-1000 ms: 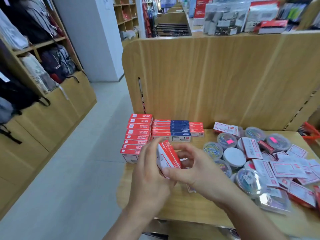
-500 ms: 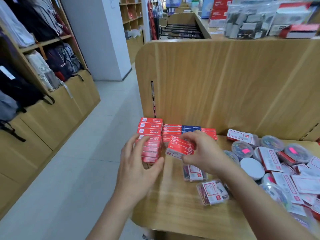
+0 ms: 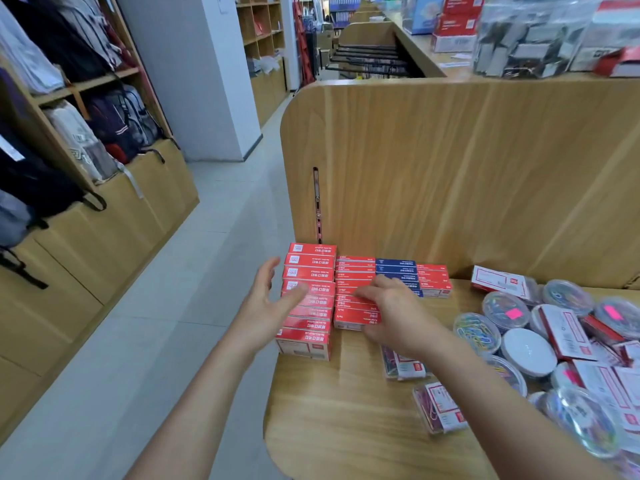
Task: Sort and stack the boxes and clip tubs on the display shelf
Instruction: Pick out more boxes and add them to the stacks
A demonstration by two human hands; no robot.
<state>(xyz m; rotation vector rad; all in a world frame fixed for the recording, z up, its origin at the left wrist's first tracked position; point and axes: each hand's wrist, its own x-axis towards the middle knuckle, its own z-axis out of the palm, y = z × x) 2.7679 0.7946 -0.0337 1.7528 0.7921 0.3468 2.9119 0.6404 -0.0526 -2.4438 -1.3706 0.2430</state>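
Now the right hand [image 3: 391,313] is at the near end of a row of narrow red boxes [image 3: 355,271] on the display shelf [image 3: 339,410]. Its grip is clamped on the nearest small red box [image 3: 353,315], fingers curled over the top and thumb at the near right corner. That box sits in line with the row. The left hand [image 3: 266,306] is just left of it, grip apart, fingers spread and straight. Its thumb lies across the row of larger red boxes [image 3: 311,337] that runs along the shelf's left edge; whether the palm touches them I cannot tell. Both rows run from near to far and end at the upright wooden back panel [image 3: 450,168]. Right of the narrow row, against the panel, is a short row of blue boxes [image 3: 396,266], partly hidden by the right hand. Right of those stand a few more red boxes [image 3: 433,278].

On the right side of the shelf lies an unsorted heap. It has round clear clip tubs [image 3: 505,306] holding coloured clips, some with pink stickers, and one white tub [image 3: 528,351]. White boxes with red borders [image 3: 498,280] lie among them at odd angles. Two flat clear clip packs [image 3: 440,410] lie apart from the heap on bare wood, near the right forearm. Far left across the aisle, backpacks [image 3: 114,123] sit in wooden shelving.
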